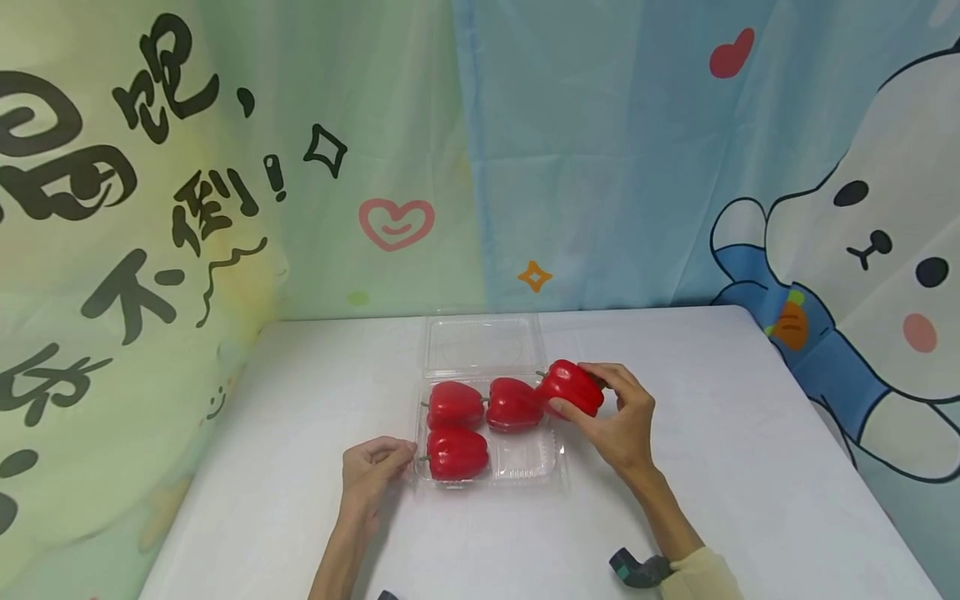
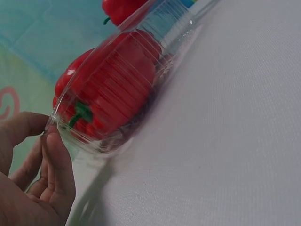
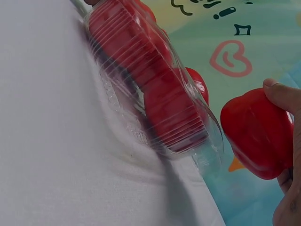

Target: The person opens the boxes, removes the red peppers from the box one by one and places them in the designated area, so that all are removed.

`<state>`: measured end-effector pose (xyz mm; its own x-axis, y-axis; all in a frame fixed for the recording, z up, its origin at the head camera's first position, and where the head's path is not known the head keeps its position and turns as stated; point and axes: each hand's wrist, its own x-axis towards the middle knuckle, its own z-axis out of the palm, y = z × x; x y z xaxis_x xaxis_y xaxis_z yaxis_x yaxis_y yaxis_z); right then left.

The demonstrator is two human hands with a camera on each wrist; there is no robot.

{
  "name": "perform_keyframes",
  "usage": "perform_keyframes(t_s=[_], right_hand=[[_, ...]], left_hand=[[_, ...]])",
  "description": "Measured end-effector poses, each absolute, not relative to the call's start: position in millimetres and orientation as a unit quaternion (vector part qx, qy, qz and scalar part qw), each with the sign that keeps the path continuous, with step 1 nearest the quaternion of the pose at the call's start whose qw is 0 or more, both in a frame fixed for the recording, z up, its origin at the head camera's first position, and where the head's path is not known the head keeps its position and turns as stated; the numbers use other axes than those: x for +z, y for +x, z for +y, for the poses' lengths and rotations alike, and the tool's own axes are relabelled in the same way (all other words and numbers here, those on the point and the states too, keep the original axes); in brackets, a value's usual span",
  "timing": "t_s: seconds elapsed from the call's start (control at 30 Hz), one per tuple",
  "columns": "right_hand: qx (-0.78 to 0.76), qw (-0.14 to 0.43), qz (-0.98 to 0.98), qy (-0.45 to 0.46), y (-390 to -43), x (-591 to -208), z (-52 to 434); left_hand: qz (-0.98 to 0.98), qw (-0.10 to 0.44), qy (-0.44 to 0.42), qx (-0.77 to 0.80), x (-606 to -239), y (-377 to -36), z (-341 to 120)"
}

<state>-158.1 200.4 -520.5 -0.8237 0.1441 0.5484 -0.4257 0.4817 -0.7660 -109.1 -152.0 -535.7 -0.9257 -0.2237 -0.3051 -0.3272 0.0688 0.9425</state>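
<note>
A clear plastic clamshell box [image 1: 525, 467] lies with its lid [image 1: 483, 343] folded back, and three red bell peppers sit in its base. One pepper [image 1: 455, 405] is at the back left, another [image 1: 513, 406] at the back right, the third [image 1: 457, 454] at the front left. My left hand [image 1: 375, 475] pinches the box's left rim between thumb and fingers, as the left wrist view shows closely. With thumb and fingers on either side, my right hand [image 1: 618, 417] grips a fourth red bell pepper [image 3: 258, 134], raised beside the box's right edge.
A white-covered table [image 1: 262, 492] bears the box. Behind it hangs a printed curtain [image 1: 600, 167] with hearts, lettering and a cartoon animal. A dark curved device [image 1: 637, 569] is at the right wrist.
</note>
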Motion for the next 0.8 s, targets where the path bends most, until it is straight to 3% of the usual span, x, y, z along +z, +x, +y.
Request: perform_keyframes(t_s=[0.8], right_hand=[[0.484, 0.322, -0.814, 0.004, -169, -533, 206]], left_hand=[[0.723, 0.046, -0.194, 0.661, -540, -110, -152]])
